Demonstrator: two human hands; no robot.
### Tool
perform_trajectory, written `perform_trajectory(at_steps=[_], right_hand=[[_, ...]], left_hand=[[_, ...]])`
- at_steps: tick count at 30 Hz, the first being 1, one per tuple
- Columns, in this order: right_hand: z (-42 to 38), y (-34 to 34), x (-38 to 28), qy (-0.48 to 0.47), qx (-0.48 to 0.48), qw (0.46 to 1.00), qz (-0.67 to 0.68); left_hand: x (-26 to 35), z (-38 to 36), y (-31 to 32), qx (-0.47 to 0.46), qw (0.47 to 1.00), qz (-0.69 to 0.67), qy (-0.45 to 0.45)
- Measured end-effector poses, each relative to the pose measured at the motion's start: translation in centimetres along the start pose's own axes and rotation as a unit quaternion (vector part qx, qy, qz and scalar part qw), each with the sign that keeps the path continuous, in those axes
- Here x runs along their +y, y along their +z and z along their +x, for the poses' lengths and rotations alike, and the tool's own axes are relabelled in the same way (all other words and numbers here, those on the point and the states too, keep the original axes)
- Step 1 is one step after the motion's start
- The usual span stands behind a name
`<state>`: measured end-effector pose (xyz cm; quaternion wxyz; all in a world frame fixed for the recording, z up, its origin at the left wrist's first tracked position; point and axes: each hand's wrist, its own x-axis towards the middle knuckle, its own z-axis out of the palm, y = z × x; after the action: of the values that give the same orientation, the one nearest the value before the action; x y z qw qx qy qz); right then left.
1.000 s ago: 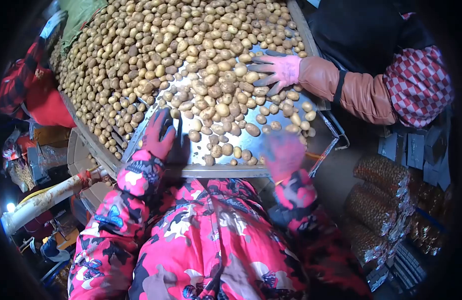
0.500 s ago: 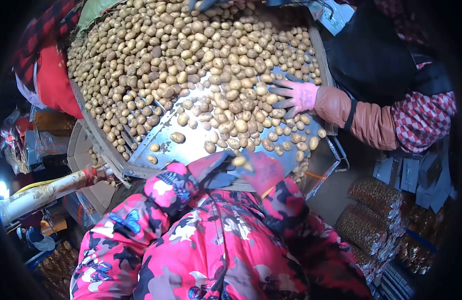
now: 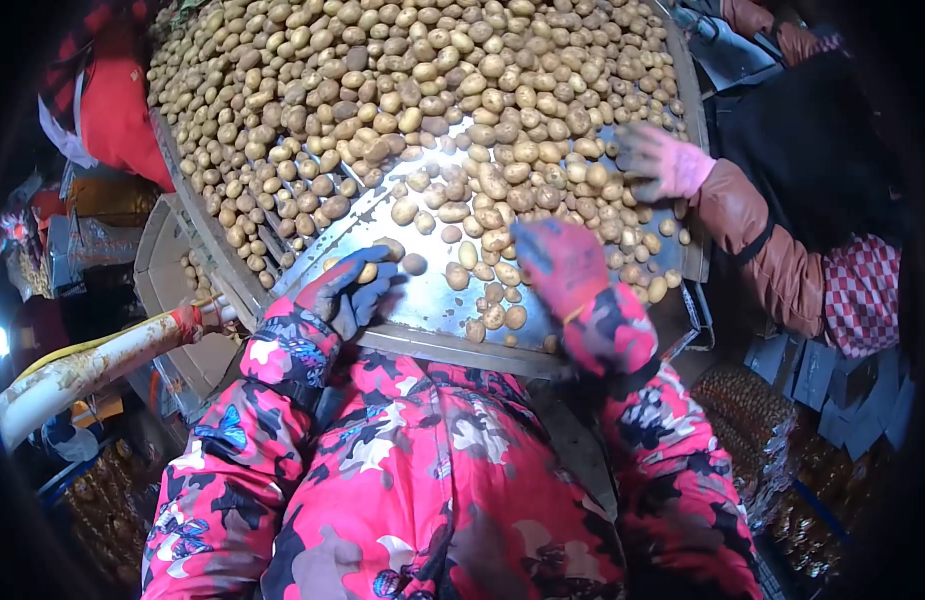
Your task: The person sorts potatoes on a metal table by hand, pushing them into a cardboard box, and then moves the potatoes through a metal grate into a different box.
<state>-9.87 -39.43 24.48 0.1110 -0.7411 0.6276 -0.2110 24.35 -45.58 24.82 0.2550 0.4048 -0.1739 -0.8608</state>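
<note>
Many small potatoes (image 3: 402, 60) are heaped on a metal sorting table (image 3: 422, 290), with looser ones near its front. My left hand (image 3: 349, 290), in a blue and red glove, is at the table's front left with its fingers curled beside a couple of potatoes; whether it grips one is unclear. My right hand (image 3: 562, 262), in a red and grey glove, hovers over the loose potatoes right of centre. It is blurred and its fingertips point up and left; what is under its palm is hidden.
At the right, a co-worker's gloved hand (image 3: 667, 162) touches the heap. A person in red (image 3: 122, 120) stands at the left. A white pipe (image 3: 92, 370) and a cardboard box (image 3: 172, 260) are at lower left. Net sacks of potatoes (image 3: 747, 415) lie at lower right.
My hands have moved apart from near my chest, left hand to the left, right hand right and up. The table front shows more fully. The co-worker's hand appears further right.
</note>
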Motion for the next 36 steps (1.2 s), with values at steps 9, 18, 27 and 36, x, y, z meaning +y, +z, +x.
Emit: perform_trajectory(at_steps=[9, 18, 27, 36], right_hand=[[-3.2, 4.1, -2.7, -0.076, -0.296, 0.947, -0.099], [-3.8, 2.5, -4.0, 0.148, -0.260, 0.954, 0.019], [7.2, -2.4, 2.7, 0.080, -0.007, 0.996, 0.037], [8.4, 0.0, 1.3, 0.233, -0.150, 0.938, -0.208]], left_hand=[[-1.9, 0.8, -1.6, -0.096, 0.994, 0.020, -0.050], [-3.0, 1.6, 1.7, -0.105, 0.988, 0.020, -0.111], [-2.8, 1.8, 1.5, -0.148, 0.958, 0.000, -0.248], [2.7, 5.7, -3.9, 0.214, 0.915, 0.300, 0.160]])
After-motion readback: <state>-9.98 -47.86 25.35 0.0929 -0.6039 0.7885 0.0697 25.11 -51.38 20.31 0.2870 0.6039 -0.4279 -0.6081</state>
